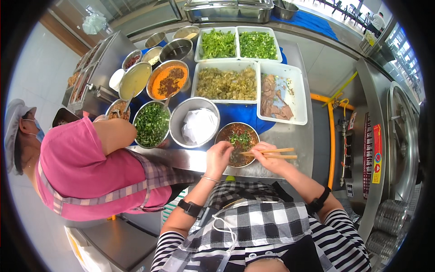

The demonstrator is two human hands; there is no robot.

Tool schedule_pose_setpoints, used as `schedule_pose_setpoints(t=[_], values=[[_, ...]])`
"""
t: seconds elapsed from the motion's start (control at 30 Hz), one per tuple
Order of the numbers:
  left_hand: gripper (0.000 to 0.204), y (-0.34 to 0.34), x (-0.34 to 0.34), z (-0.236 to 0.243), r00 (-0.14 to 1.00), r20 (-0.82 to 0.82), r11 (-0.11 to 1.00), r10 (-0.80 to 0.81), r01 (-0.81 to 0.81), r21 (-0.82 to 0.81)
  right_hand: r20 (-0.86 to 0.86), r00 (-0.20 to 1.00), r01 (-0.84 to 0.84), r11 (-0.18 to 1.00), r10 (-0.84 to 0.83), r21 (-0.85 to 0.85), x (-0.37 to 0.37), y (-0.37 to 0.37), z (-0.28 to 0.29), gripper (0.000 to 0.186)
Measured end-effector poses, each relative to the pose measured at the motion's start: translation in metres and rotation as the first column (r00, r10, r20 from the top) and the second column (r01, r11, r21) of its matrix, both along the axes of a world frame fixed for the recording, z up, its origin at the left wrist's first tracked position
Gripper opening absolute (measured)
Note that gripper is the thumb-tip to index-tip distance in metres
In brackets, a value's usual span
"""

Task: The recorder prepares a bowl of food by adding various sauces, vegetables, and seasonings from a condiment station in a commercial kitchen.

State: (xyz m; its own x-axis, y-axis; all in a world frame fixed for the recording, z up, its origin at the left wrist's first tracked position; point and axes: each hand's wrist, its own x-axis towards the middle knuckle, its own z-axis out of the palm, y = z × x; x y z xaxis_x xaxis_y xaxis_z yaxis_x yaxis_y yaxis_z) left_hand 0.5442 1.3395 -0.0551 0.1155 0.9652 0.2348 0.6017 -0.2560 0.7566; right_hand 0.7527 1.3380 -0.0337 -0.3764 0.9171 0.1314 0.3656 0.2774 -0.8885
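Note:
A round metal bowl (219, 133) of dark reddish soup with chopped green herbs stands at the counter's front edge. My right hand (267, 157) is closed around a pair of wooden chopsticks (284, 150), whose tips reach into the soup. Over the bowl's left rim, my left hand (219, 155) is closed with its fingertips drawn together. Whatever those fingers hold, if anything, is hidden. Just left of the bowl is a large metal pot (215, 106) with something white and crumpled inside.
White trays hold sliced meat (274, 97), pickled greens (226, 81) and chopped herbs (258, 44). Several metal pots, one with orange sauce (158, 86) and another with chopped greens (151, 124), crowd the left. A co-worker in pink (86, 167) stands close there. A yellow pipe (332, 140) runs at right.

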Motion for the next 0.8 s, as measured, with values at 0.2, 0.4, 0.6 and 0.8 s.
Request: schedule_pose_setpoints(t=[0.2, 0.4, 0.6, 0.8], values=[[0.023, -0.033, -0.011, -0.004, 0.920, 0.095, 0.919, 0.379, -0.362, -0.159, 0.028, 0.995, 0.097, 0.995, -0.097, 0.000, 0.013, 0.032, 0.001, 0.019], [0.063, -0.044, -0.002, -0.063, 0.412, 0.669, 0.635, 0.618, 0.238, -0.734, -0.067, 0.997, 0.044, 0.997, -0.049, -0.070, -0.002, 0.032, -0.008, 0.022], [0.061, -0.061, 0.017, -0.065, 0.257, 0.716, 0.710, 0.649, 0.133, -0.691, 0.202, 0.957, -0.201, 0.978, 0.210, -0.063, 0.004, 0.018, 0.005, 0.019], [0.064, -0.136, 0.014, -0.005, 0.158, 0.786, 0.793, 0.597, 0.033, -0.609, -0.079, 0.981, -0.193, 0.925, 0.176, -0.329, -0.004, 0.022, 0.049, 0.025]])
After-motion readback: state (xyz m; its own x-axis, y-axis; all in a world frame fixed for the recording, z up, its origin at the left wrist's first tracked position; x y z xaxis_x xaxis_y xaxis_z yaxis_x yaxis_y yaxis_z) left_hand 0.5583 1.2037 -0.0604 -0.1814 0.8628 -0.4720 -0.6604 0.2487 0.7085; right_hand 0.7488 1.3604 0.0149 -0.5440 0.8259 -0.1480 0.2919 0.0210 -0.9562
